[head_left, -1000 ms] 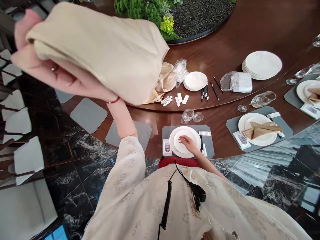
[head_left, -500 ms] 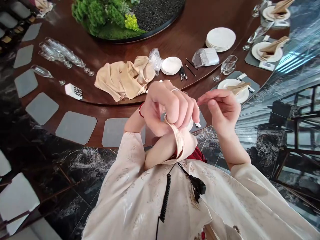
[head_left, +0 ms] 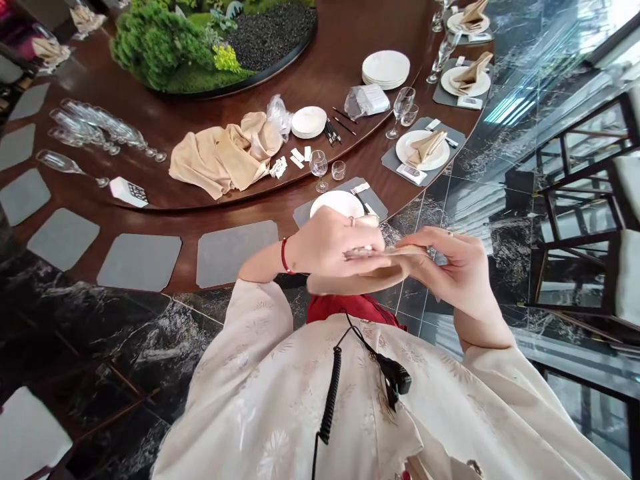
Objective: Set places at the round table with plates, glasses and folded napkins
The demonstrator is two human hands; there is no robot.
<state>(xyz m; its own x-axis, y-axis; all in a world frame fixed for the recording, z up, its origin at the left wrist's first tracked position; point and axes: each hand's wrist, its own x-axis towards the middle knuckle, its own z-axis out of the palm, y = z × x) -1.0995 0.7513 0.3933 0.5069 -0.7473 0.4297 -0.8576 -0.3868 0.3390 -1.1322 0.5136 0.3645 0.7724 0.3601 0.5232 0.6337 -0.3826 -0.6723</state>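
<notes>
A beige cloth napkin (head_left: 360, 283) hangs folded between my hands, above the table edge and in front of my body. My left hand (head_left: 333, 243), with a red cord at the wrist, is closed around its left part. At its right end, my right hand (head_left: 450, 267) pinches the cloth between thumb and fingers. Just beyond my left hand a white plate (head_left: 337, 202) rests on a grey placemat (head_left: 376, 203), partly covered by the hand. A wine glass (head_left: 319, 167) and a small glass cup (head_left: 339, 170) stand behind that plate.
A heap of beige napkins (head_left: 220, 160) lies on the turntable, near stacked small plates (head_left: 309, 122) and large plates (head_left: 386, 68). Several glasses (head_left: 100, 127) lie at the left. A set place with a folded napkin (head_left: 427, 148) is at the right. Dark chairs (head_left: 575, 233) stand beyond.
My right hand has come in from the side and now grips the napkin's right end. The napkin has gone from hanging rolled under my left hand to stretching sideways. The view has shifted right.
</notes>
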